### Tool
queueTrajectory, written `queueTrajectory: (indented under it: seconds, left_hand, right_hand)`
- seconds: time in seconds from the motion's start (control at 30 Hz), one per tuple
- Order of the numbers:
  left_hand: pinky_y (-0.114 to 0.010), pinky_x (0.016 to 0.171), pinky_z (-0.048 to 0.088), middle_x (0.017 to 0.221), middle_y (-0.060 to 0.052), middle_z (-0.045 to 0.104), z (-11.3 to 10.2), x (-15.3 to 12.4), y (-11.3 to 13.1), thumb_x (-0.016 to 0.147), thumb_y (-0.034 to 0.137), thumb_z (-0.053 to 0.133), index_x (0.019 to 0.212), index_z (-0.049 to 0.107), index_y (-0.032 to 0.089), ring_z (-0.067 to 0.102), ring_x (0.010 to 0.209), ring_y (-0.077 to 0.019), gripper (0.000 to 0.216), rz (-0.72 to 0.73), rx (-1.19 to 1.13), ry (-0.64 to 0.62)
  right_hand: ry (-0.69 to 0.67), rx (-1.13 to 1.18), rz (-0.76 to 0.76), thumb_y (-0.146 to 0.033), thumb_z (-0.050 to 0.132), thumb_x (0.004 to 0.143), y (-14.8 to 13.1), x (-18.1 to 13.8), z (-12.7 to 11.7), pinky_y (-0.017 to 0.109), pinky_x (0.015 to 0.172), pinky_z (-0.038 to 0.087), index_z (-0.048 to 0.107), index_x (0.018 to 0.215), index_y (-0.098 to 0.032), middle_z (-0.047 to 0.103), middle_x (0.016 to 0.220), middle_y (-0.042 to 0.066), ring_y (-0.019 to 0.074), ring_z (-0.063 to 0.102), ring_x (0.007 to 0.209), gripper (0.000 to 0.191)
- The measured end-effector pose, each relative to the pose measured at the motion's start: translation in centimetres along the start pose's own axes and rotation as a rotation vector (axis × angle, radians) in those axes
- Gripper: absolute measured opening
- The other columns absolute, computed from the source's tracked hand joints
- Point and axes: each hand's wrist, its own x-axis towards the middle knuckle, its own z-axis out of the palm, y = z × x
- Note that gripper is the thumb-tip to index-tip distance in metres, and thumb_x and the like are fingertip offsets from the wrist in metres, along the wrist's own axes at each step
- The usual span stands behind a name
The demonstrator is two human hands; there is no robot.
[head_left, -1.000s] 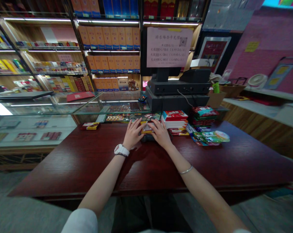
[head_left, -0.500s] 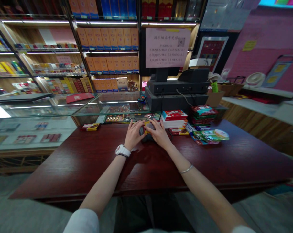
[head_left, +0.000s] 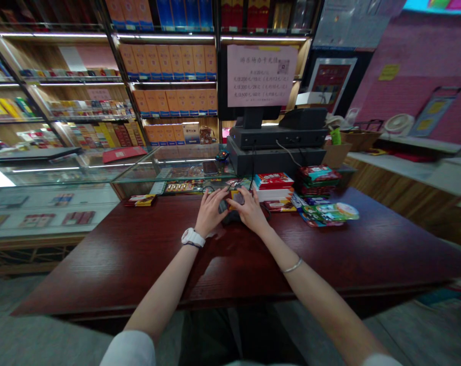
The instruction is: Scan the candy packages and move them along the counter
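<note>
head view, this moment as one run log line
right hand: holding yellow packet | left hand: beside packet, grip unclear | below: dark object, partly hidden

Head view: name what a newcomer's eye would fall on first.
Probably the pink printed sign on the monitor, upper centre. Next, the left hand and right hand, close together near the red table's far edge, a yellow packet between them. Then the rows of orange boxes on the lit shelves behind, left of the sign.
</note>
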Motion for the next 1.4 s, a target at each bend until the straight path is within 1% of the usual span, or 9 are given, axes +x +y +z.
queueTrajectory:
  seconds: [0.07,0.23,0.37,0.47,0.63,0.83,1.03,1.2,1.4]
  left_hand:
    - [-0.053,0.122,0.027,0.145,-0.009,0.057,-0.1,0.0,-0.1,0.088,0.026,0.065,0.133,0.050,0.024,0.052,0.135,-0.0241,0.048,-0.011,0.002,0.005]
    - [-0.054,0.122,0.028,0.146,-0.010,0.056,-0.2,-0.1,-0.2,0.088,0.027,0.065,0.131,0.051,0.022,0.051,0.136,-0.0247,0.045,-0.007,0.016,0.023]
    - [-0.054,0.122,0.028,0.148,-0.010,0.055,-0.3,-0.1,-0.1,0.088,0.028,0.065,0.127,0.053,0.023,0.049,0.138,-0.0252,0.041,0.011,0.041,0.002]
    - [-0.055,0.121,0.028,0.150,-0.011,0.052,-0.3,-0.1,-0.1,0.088,0.026,0.064,0.124,0.054,0.022,0.047,0.140,-0.0263,0.038,0.024,0.055,-0.003]
    - [-0.055,0.121,0.030,0.149,-0.010,0.053,-0.4,0.0,-0.2,0.086,0.020,0.062,0.118,0.055,0.023,0.044,0.143,-0.0267,0.032,0.009,0.071,-0.004]
    - [-0.056,0.122,0.027,0.141,-0.008,0.061,-0.7,0.0,-0.6,0.086,0.022,0.063,0.114,0.056,0.023,0.047,0.140,-0.0270,0.029,0.006,0.053,0.005]
    - [-0.057,0.124,0.024,0.138,-0.009,0.063,-0.8,0.0,-0.7,0.085,0.027,0.067,0.110,0.059,0.023,0.050,0.137,-0.0265,0.026,0.015,0.057,0.030]
    - [-0.059,0.124,0.023,0.139,-0.009,0.062,-0.8,0.0,-0.5,0.087,0.029,0.066,0.111,0.062,0.023,0.052,0.136,-0.0280,0.025,0.048,0.083,-0.001]
    - [-0.060,0.123,0.024,0.143,-0.009,0.060,-0.6,-0.2,-0.7,0.089,0.033,0.066,0.115,0.061,0.023,0.052,0.135,-0.0288,0.027,0.087,0.108,0.005]
  right_hand:
    - [0.046,0.007,0.005,-0.005,0.051,0.087,0.3,-0.1,0.0,0.065,0.119,0.023,0.060,0.128,-0.030,0.043,0.148,0.012,0.0297,0.032,0.147,0.049]
    - [0.212,0.051,0.024,-0.014,0.053,0.091,0.9,-0.1,-0.1,0.067,0.118,0.023,0.059,0.108,-0.024,0.051,0.143,0.012,0.0276,0.033,0.147,0.020]
    - [0.230,0.119,-0.003,-0.027,0.059,0.093,0.8,0.0,-0.3,0.067,0.119,0.021,0.056,0.100,-0.024,0.056,0.140,0.012,0.0275,0.037,0.146,0.009]
    - [0.236,0.154,-0.061,-0.035,0.061,0.093,0.5,0.1,-0.4,0.066,0.120,0.021,0.053,0.095,-0.024,0.059,0.138,0.012,0.0267,0.039,0.145,0.013]
    - [0.195,0.181,-0.103,-0.034,0.060,0.094,0.0,0.1,-0.5,0.065,0.121,0.019,0.053,0.092,-0.025,0.060,0.139,0.011,0.0257,0.039,0.145,0.012]
    - [0.202,0.199,-0.061,-0.039,0.064,0.091,0.4,0.1,-0.2,0.065,0.119,0.021,0.053,0.095,-0.025,0.058,0.141,0.012,0.0272,0.038,0.145,0.019]
    - [0.201,0.154,0.073,-0.036,0.068,0.087,1.0,-0.1,0.5,0.065,0.119,0.022,0.055,0.103,-0.022,0.045,0.152,0.018,0.0317,0.035,0.146,0.025]
    - [0.141,0.089,0.079,-0.027,0.061,0.089,1.1,-0.1,0.8,0.064,0.119,0.021,0.059,0.109,-0.021,0.052,0.146,0.016,0.0298,0.040,0.144,0.022]
    - [0.113,0.061,0.084,-0.026,0.059,0.091,1.0,-0.1,0.7,0.062,0.120,0.023,0.060,0.120,-0.020,0.057,0.143,0.014,0.0295,0.045,0.141,0.029]
